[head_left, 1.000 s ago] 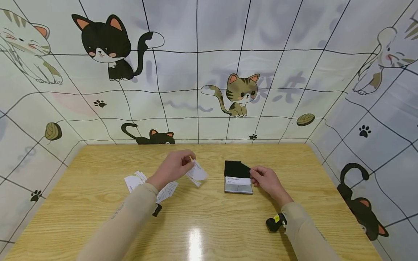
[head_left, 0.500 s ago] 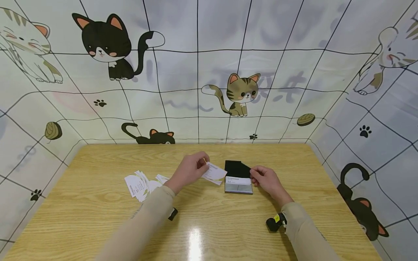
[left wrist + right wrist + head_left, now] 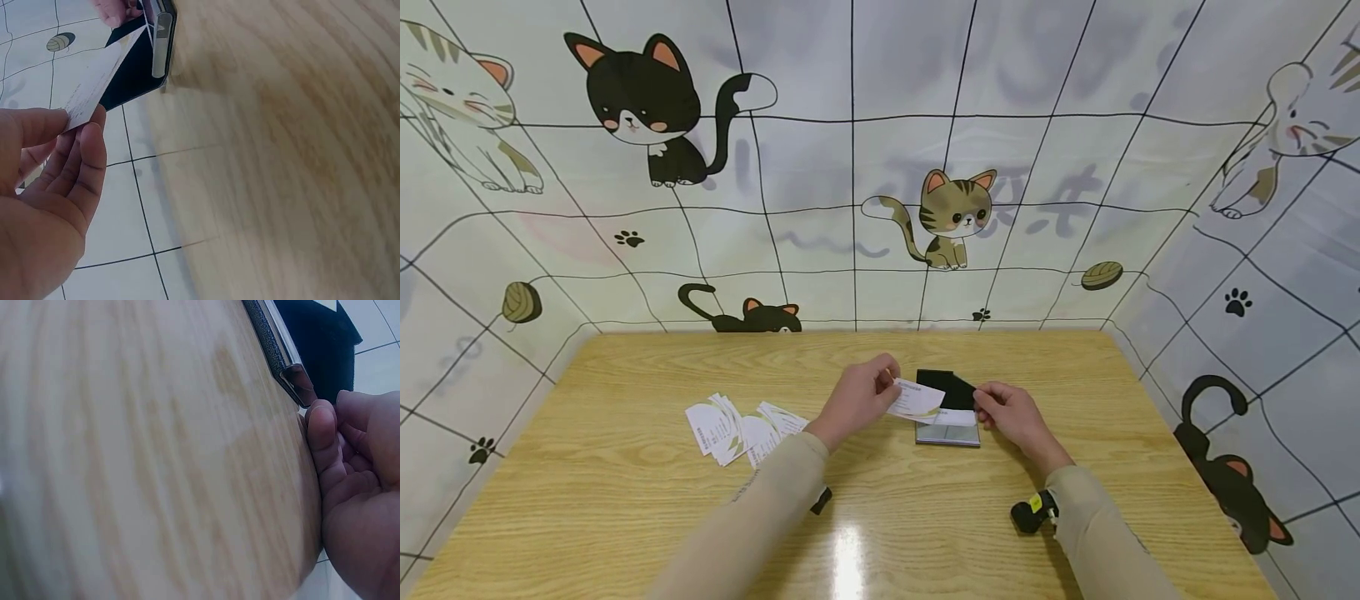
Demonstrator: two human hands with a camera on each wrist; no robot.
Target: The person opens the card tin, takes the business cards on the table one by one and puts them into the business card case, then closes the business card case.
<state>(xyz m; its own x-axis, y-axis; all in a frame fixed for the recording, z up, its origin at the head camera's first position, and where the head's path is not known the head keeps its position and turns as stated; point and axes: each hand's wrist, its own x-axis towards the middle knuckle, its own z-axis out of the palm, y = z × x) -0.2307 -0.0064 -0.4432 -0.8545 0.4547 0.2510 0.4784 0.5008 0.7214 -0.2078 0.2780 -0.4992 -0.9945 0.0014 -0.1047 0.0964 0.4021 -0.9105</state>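
An open business card case [image 3: 946,435] lies on the table, its black flap [image 3: 957,392] raised at the back and a white card showing in its metal tray. My left hand [image 3: 856,398] pinches white business cards [image 3: 917,400] between thumb and fingers; they overlap the case's left side in the head view. In the left wrist view, the held card [image 3: 94,90] points at the dark inside of the case. My right hand [image 3: 1011,412] pinches the flap's right edge, fingertips right by the case's corner [image 3: 297,381] in the right wrist view.
Loose white business cards [image 3: 718,429] lie fanned out on the left of the wooden table [image 3: 925,517], partly behind my left sleeve. A cloth with printed cats [image 3: 850,167] stands around the table's back and sides.
My left hand has moved right with the business cards, from left of the case to over its left edge. The right hand has stayed at the flap.
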